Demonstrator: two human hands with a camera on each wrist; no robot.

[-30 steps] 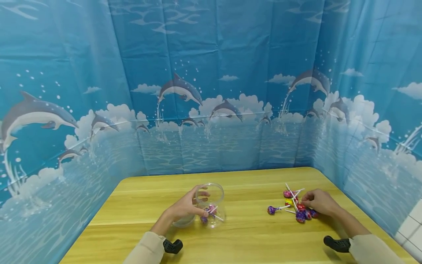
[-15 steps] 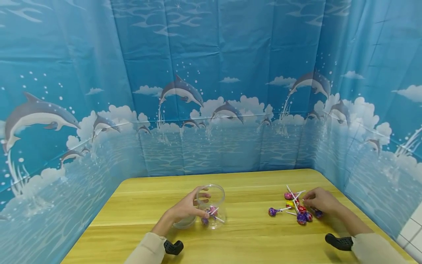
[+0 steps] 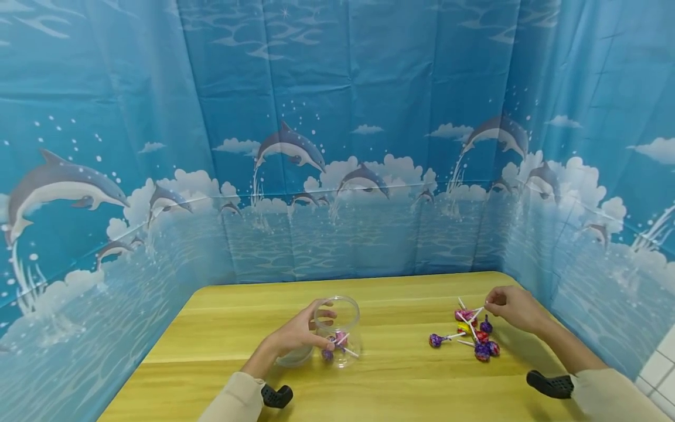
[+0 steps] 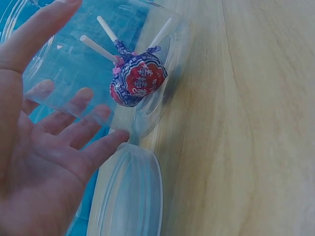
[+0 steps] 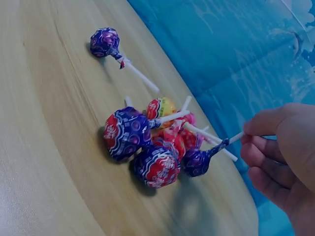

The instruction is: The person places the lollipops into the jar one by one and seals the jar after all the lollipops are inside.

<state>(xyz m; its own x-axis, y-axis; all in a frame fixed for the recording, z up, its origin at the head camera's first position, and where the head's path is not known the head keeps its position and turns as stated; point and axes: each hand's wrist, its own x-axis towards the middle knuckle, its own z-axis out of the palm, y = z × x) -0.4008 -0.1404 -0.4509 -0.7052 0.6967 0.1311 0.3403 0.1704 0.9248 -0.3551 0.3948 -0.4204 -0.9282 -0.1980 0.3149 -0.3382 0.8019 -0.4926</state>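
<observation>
Over yellow wood (image 3: 390,387), fingers (image 5: 268,184) pinch a purple lollipop (image 5: 196,163).

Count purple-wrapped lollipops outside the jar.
4: loose lollipop left of the pile; front lollipop and its neighbour at the pile's near edge; held lollipop, stick pinched by the right hand. Others may hide underneath.
</observation>
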